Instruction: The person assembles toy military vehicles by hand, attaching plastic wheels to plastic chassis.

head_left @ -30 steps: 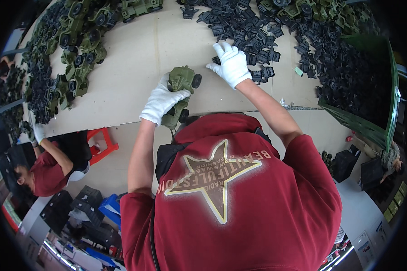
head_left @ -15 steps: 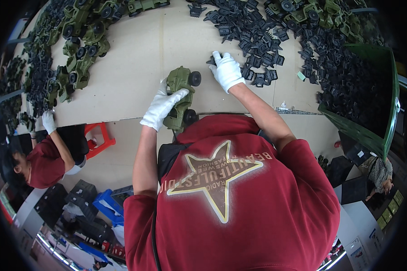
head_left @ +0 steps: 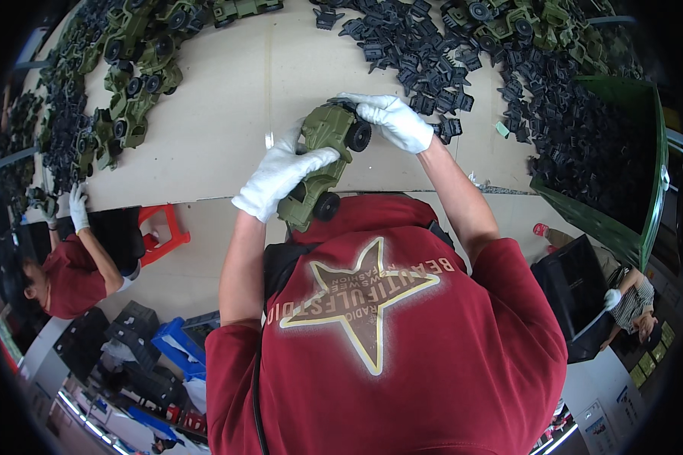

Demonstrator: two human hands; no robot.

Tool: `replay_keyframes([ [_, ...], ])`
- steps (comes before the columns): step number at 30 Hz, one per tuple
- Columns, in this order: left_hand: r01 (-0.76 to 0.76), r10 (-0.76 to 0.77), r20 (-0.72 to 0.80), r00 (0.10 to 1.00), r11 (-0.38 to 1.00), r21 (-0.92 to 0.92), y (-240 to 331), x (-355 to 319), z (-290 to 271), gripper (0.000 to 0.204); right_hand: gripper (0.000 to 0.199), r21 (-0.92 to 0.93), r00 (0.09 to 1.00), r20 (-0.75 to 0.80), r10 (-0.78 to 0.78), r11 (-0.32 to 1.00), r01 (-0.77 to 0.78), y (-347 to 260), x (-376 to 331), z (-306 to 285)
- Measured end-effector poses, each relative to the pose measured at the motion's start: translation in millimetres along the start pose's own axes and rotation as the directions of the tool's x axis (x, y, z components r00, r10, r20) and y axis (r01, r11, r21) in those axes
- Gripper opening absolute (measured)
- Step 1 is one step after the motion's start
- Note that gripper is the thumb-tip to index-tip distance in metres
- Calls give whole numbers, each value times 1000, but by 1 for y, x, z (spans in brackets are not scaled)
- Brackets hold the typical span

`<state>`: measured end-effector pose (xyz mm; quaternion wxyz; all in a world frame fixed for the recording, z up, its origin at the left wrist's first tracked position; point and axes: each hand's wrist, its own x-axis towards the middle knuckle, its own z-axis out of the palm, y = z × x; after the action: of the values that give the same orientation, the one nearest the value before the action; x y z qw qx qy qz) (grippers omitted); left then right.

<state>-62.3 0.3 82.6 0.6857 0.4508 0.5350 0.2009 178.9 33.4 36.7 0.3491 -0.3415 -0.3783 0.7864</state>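
Overhead, the head camera looks down on a person in a dark red shirt working at a pale table (head_left: 228, 121). Both hands wear white gloves. The left hand (head_left: 281, 178) wraps around the side of a green toy truck (head_left: 322, 163), fingers curled over its body and gripping it. The right hand (head_left: 391, 120) clasps the far end of the same truck, fingers bent over the top just above a black wheel (head_left: 358, 136). The truck is lifted off the table, tilted, between the two hands and close above the person's chest; a second black wheel (head_left: 326, 206) shows at its near end. Beyond the right hand lies a spread of small black plastic parts (head_left: 425, 57), and a green bin (head_left: 622, 159) to the right holds more of them. More green toy trucks (head_left: 133, 83) lie in a row along the left side of the table. At the left edge another person in a red shirt reaches a gloved hand (head_left: 77, 208) to the table, beside a red stool (head_left: 163, 231).
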Motion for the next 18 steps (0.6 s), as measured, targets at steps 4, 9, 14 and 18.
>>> replay_keyframes([
  [4, -15, 15, 37, 999, 1000, 0, -8, 4, -2, 76, 46, -8, 1000, 25, -6, 1000, 6, 5, 3, -8],
  [9, 34, -33, 6, 999, 991, -126, 3, -1, 5, 75, 49, -88, 997, 54, -48, 995, 53, 0, 4, -13],
  [14, -162, 124, -196, 973, 967, -196, 10, -1, 40, 76, 46, -477, 989, -130, -72, 879, 1, -10, 21, 14],
  [18, -380, 318, -248, 915, 886, -267, -8, 9, 28, 84, 43, -279, 979, -120, -166, 952, 127, 10, 25, 45],
])
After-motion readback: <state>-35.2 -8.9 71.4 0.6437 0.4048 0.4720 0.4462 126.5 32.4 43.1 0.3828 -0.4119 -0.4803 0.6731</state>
